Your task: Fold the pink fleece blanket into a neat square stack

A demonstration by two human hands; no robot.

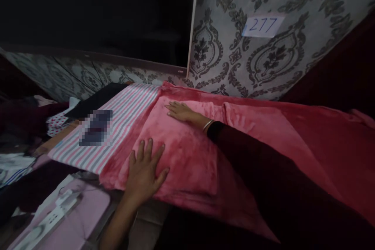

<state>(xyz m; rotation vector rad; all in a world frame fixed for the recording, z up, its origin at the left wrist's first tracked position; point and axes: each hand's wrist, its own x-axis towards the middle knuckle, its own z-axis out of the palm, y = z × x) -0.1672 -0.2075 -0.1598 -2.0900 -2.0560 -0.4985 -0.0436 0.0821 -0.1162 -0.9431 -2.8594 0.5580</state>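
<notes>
A pink plush blanket (187, 156) lies partly folded over a long flat surface, its near edge hanging down. My left hand (145, 170) rests on the near left part of the folded section, fingers spread. Farther back, my right hand (180, 112) lies flat on the same folded section, a bangle and dark sleeve at its wrist. Neither hand grips the fabric. Under the blanket's left side shows a striped cloth (123, 119) in pink, grey and white, with a blurred-out dark item (96, 128) on it.
A large dark television screen (96, 11) hangs on the patterned wall, beside a paper marked 277 (263, 26). At lower left, a white power strip (49, 218) lies on a pink surface (88, 207). Clothes (14, 166) are piled at the left.
</notes>
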